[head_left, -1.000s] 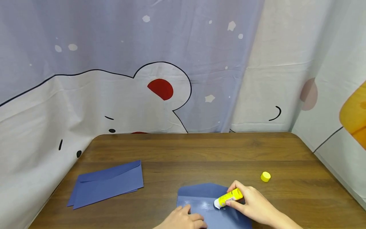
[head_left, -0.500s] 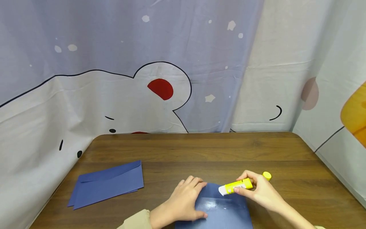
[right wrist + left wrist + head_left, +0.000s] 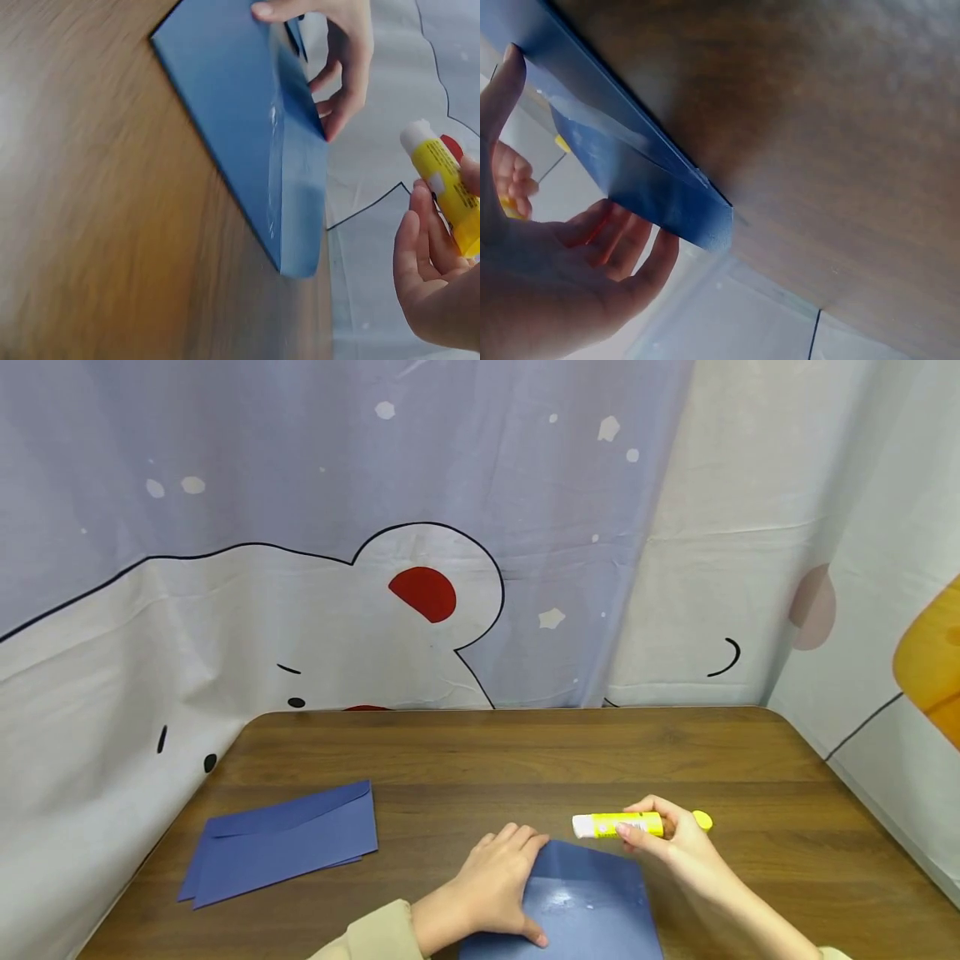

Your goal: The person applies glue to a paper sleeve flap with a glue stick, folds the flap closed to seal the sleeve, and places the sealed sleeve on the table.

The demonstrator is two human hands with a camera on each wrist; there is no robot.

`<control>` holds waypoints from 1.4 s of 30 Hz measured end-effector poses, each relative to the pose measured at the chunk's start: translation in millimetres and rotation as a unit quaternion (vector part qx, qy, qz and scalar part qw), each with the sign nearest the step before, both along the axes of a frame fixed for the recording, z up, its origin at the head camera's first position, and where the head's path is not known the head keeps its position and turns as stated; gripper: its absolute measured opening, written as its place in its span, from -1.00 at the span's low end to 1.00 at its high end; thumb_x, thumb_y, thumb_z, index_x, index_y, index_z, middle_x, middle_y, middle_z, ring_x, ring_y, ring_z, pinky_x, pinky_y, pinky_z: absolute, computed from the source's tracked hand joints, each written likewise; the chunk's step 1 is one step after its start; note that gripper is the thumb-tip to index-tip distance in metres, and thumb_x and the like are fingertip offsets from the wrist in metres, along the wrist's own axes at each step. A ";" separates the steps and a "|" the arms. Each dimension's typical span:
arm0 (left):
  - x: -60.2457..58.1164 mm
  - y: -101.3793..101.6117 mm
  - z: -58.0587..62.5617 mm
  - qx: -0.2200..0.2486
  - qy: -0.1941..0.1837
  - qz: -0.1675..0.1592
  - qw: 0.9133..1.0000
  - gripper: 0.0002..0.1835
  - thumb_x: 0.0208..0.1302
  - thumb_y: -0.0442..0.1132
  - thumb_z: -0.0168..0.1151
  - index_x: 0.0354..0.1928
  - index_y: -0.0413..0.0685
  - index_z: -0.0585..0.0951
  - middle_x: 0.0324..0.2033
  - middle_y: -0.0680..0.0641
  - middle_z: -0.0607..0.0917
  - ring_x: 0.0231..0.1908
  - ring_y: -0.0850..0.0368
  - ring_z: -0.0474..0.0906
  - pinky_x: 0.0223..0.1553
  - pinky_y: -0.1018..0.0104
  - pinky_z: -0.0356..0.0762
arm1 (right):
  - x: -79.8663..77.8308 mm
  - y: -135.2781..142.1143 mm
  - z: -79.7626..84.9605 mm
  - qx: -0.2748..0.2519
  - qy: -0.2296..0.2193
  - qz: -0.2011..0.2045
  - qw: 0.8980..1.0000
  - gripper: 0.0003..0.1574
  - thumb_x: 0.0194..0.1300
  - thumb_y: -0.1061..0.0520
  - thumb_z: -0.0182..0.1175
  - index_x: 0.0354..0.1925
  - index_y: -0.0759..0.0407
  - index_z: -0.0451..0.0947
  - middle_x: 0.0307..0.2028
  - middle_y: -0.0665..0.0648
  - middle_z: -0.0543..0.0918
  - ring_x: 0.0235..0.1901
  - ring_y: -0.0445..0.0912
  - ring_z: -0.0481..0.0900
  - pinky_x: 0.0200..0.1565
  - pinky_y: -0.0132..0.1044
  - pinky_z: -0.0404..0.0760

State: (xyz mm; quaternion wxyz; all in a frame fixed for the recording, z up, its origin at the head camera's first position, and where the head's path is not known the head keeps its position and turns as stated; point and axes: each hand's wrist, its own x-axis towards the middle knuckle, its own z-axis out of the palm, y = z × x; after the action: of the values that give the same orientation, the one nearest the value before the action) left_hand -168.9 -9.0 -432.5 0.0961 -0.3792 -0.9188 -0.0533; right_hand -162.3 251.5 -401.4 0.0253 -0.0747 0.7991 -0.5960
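A blue envelope [image 3: 581, 902] lies at the front of the table with its flap [image 3: 304, 199] unfolded and raised at an angle. Wet, shiny glue shows along the fold line. My left hand [image 3: 498, 881] is at the envelope's left side. In the left wrist view its fingertips touch the outer edge of the flap, while the thumb is spread apart over the envelope's body. My right hand [image 3: 678, 843] holds a yellow glue stick [image 3: 626, 825] between thumb and fingers, above the table to the right of the flap. The stick's white end points left, uncapped.
Two more blue envelopes [image 3: 288, 843] lie overlapping on the left of the wooden table [image 3: 465, 760]. The yellow cap [image 3: 702, 820] stands just beyond my right hand. A printed curtain [image 3: 300, 610] hangs behind the table's back edge.
My right hand has lifted the glue stick off the envelope and moved it up and right. My left hand has moved forward from the envelope's body to the flap's edge, and the flap has tilted up.
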 end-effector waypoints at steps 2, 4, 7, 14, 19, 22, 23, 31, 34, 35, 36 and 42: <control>1.0 1.1 -0.5 0.000 0.009 0.004 1.000 0.18 -0.53 0.49 0.47 0.22 -0.05 0.44 0.04 0.12 0.54 0.00 0.24 0.43 -0.11 0.35 0.48 | -3.3 -1.1 -1.0 -0.036 -0.001 0.005 0.999 -0.81 0.27 0.28 0.20 -0.14 0.30 0.49 -0.45 -0.06 0.67 -0.41 -0.24 0.65 -0.28 -0.40 0.61; 2.7 1.6 -1.3 0.002 0.016 0.008 1.000 0.18 -0.53 0.48 0.48 0.21 -0.05 0.45 0.03 0.11 0.54 0.00 0.24 0.43 -0.12 0.35 0.48 | -6.8 -1.9 -2.1 -0.063 -0.002 0.006 0.998 -0.88 0.29 0.27 0.17 -0.17 0.19 0.51 -0.46 -0.07 0.67 -0.41 -0.23 0.65 -0.28 -0.39 0.61; 6.7 2.1 -2.9 0.010 0.022 0.015 1.000 0.16 -0.53 0.44 0.51 0.21 -0.03 0.45 0.02 0.11 0.55 0.00 0.23 0.43 -0.10 0.31 0.49 | -12.0 -3.0 -4.2 -0.081 -0.003 0.012 0.997 -0.93 0.36 0.23 0.11 -0.18 0.11 0.49 -0.42 -0.06 0.72 -0.41 -0.24 0.64 -0.28 -0.40 0.62; 19.8 3.5 -2.2 0.011 0.065 0.024 0.998 0.03 -0.46 0.34 0.55 0.16 0.02 0.47 -0.03 0.15 0.56 -0.04 0.24 0.44 -0.16 0.32 0.48 | -17.9 -6.0 -8.7 -0.135 0.004 0.098 0.986 -0.91 0.50 0.19 -0.11 -0.16 0.09 0.36 -0.34 -0.06 0.72 -0.38 -0.29 0.61 -0.30 -0.45 0.61; 28.0 3.2 -2.5 0.006 0.092 0.017 0.996 -0.09 -0.34 0.30 0.52 0.13 0.05 0.50 -0.05 0.16 0.59 -0.10 0.25 0.47 -0.28 0.37 0.48 | -16.7 -5.6 -9.5 -0.200 -0.032 0.155 0.967 -0.85 0.52 0.19 -0.18 -0.08 0.04 0.33 -0.24 -0.08 0.70 -0.29 -0.28 0.62 -0.20 -0.44 0.61; 30.2 1.7 -3.3 0.009 0.117 0.006 0.993 -0.14 -0.31 0.28 0.52 0.11 0.06 0.53 -0.07 0.17 0.61 -0.14 0.27 0.48 -0.34 0.42 0.46 | -15.6 -5.3 -10.2 -0.223 -0.042 0.174 0.958 -0.80 0.50 0.25 -0.18 -0.07 0.03 0.34 -0.18 -0.05 0.72 -0.27 -0.28 0.62 -0.16 -0.45 0.60; 30.6 1.0 -3.6 0.011 0.125 0.002 0.992 -0.15 -0.31 0.27 0.52 0.10 0.06 0.53 -0.08 0.17 0.61 -0.14 0.27 0.49 -0.35 0.43 0.46 | -15.4 -5.6 -10.6 -0.224 -0.044 0.177 0.957 -0.80 0.49 0.26 -0.18 -0.07 0.03 0.34 -0.18 -0.05 0.72 -0.27 -0.28 0.62 -0.16 -0.45 0.60; 30.3 -5.8 -4.5 0.024 0.134 -0.047 0.990 -0.37 -0.23 0.15 0.54 -0.04 0.16 0.59 -0.22 0.23 0.66 -0.29 0.33 0.53 -0.45 0.53 0.42 | -15.2 -13.8 -15.1 -0.209 -0.089 0.200 0.953 -0.87 0.50 0.21 -0.16 -0.08 0.09 0.32 -0.14 -0.01 0.71 -0.24 -0.26 0.64 -0.13 -0.44 0.60; 29.8 -6.8 -3.7 0.020 0.110 -0.066 0.991 -0.49 -0.15 0.11 0.53 -0.08 0.21 0.64 -0.27 0.26 0.69 -0.34 0.36 0.53 -0.46 0.57 0.43 | -13.7 -17.5 -17.4 -0.196 -0.111 0.202 0.953 -0.88 0.50 0.17 -0.14 -0.07 0.13 0.31 -0.14 0.00 0.70 -0.24 -0.25 0.64 -0.12 -0.43 0.60; 30.0 -6.8 -3.5 0.014 0.103 -0.071 0.992 -0.51 -0.13 0.11 0.52 -0.09 0.22 0.64 -0.28 0.26 0.70 -0.34 0.37 0.52 -0.46 0.58 0.43 | -13.0 -18.7 -18.4 -0.191 -0.117 0.203 0.953 -0.87 0.50 0.16 -0.14 -0.06 0.14 0.30 -0.14 0.00 0.70 -0.24 -0.25 0.64 -0.12 -0.43 0.60; 30.3 -6.6 -3.4 0.005 0.103 -0.074 0.992 -0.53 -0.11 0.11 0.51 -0.09 0.23 0.65 -0.27 0.26 0.70 -0.34 0.37 0.52 -0.47 0.58 0.43 | -12.5 -19.9 -19.6 -0.190 -0.122 0.204 0.953 -0.87 0.50 0.15 -0.14 -0.07 0.14 0.31 -0.14 0.01 0.70 -0.24 -0.25 0.64 -0.13 -0.43 0.60; 32.6 -3.8 -5.1 -0.049 0.112 -0.086 0.989 -0.59 -0.01 0.09 0.45 -0.06 0.31 0.66 -0.22 0.23 0.70 -0.33 0.32 0.51 -0.59 0.56 0.42 | -8.4 -22.2 -28.5 -0.196 -0.147 0.227 0.942 -0.88 0.51 0.15 -0.15 -0.08 0.13 0.31 -0.16 0.05 0.70 -0.27 -0.25 0.64 -0.15 -0.43 0.61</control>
State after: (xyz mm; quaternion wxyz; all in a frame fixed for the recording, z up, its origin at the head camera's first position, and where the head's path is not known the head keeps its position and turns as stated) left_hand -136.2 -12.9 -437.6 0.1752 -0.4647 -0.8676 0.0263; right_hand -170.8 229.2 -429.8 0.2623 -0.1691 0.6156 -0.7237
